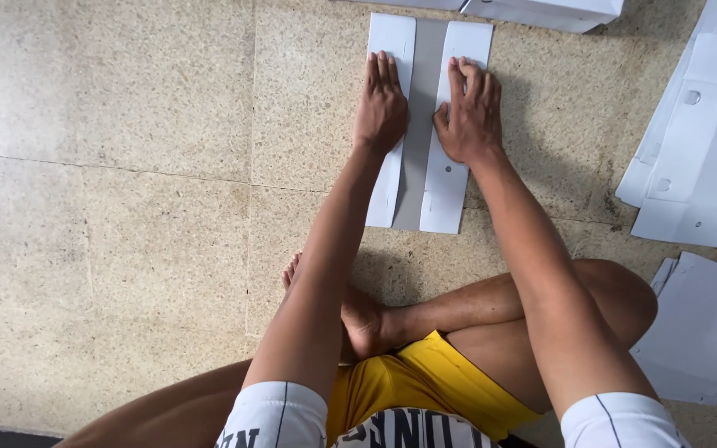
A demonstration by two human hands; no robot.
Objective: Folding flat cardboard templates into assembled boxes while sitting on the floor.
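On the speckled beige stone floor (126, 166) ahead of our crossed legs lies a flat white cardboard box blank (425, 124), long and narrow, with both side flaps folded inward so a grey strip shows down its middle. Our left hand (381, 104) rests palm down on the left flap, fingers straight and together, gripping nothing. Our right hand (468, 112) presses on the right flap with fingers spread a little and slightly bent, also grasping nothing. Both hands sit near the far half of the blank, just beside each other across the grey strip.

Beyond the blank, at the top edge, we see part of a folded white box (541, 12). Well off to our right lie loose stacks of flat white cardboard sheets (699, 149), and another pile (703, 332) sits beside our right knee.
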